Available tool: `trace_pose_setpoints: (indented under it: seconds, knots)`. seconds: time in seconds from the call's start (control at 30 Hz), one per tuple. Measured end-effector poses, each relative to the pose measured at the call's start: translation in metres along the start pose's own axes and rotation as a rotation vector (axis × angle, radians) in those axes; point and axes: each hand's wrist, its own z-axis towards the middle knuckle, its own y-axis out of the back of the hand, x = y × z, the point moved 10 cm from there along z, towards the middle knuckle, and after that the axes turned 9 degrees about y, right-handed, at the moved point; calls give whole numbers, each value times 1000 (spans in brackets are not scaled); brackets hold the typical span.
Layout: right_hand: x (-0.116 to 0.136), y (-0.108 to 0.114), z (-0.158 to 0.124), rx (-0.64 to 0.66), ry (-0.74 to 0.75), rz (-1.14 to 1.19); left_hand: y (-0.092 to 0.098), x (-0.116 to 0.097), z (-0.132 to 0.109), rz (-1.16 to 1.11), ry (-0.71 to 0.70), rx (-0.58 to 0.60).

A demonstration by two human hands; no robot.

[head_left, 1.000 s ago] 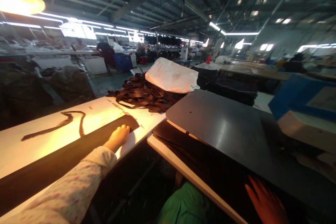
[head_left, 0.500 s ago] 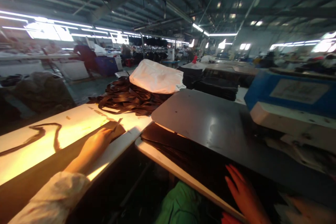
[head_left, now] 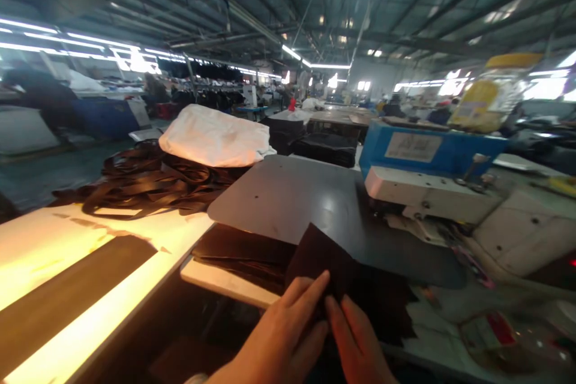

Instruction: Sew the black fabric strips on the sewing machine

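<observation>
Both of my hands meet at the near edge of a dark brown fabric piece (head_left: 321,252). Its far corner stands up over the grey metal plate. My left hand (head_left: 281,336) grips the edge, index finger stretched along the cloth and thumb underneath. Close beside it, my right hand (head_left: 357,339) has its fingers at the same edge; its thumb is hidden. Under and left of this piece, a stack of dark fabric (head_left: 243,252) lies on a pale board (head_left: 229,283). More dark cloth with a jagged edge (head_left: 391,306) spreads to the right.
A grey metal plate (head_left: 288,186) lies beyond the stack. To the right stands a sewing machine (head_left: 432,195) with a blue box (head_left: 405,147) behind it. Brown straps (head_left: 148,183) and a white cloth bundle (head_left: 216,135) lie left, beside the brightly lit table (head_left: 40,258).
My view has swung right. My left hand has left the lit table, where it held something thin, and joined my right hand at the fabric. A corner of the cloth is now raised.
</observation>
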Motion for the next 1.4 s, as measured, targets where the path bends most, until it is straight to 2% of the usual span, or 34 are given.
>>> trace_pose_setpoints:
  seconds: [0.07,0.13,0.2,0.27,0.33,0.4,0.47,0.57,0.67,0.73,1.03,1.2,1.4]
  knots:
    - [-6,21,6,-51,-40,20,-8,-20,8,-40,-109,50]
    - [-6,48,16,-125,-95,82,-6,-44,13,-39,-227,88]
    - [-4,83,26,-266,-186,147,3,-68,17,11,-315,95]
    - [-1,112,35,-368,-281,225,19,-90,22,61,-380,54]
    - [0,128,49,-356,-331,291,34,-107,30,87,-434,-14]
    - [-4,133,66,-254,-332,265,43,-114,45,105,-475,-95]
    - [-22,129,80,-93,-332,133,38,-102,70,160,-452,-145]
    - [-60,121,91,118,-322,-284,3,-58,114,310,-308,-91]
    - [-84,121,95,192,-317,-681,-39,-17,140,438,-242,47]
    - [-89,121,97,204,-329,-800,-52,-6,146,477,-241,78]
    - [-81,124,117,136,-334,-995,-54,-12,155,513,-255,69]
    - [-84,121,123,140,-339,-1025,-57,-8,158,509,-258,63]
    - [-83,114,132,190,-272,-1055,-57,-7,162,513,-251,58]
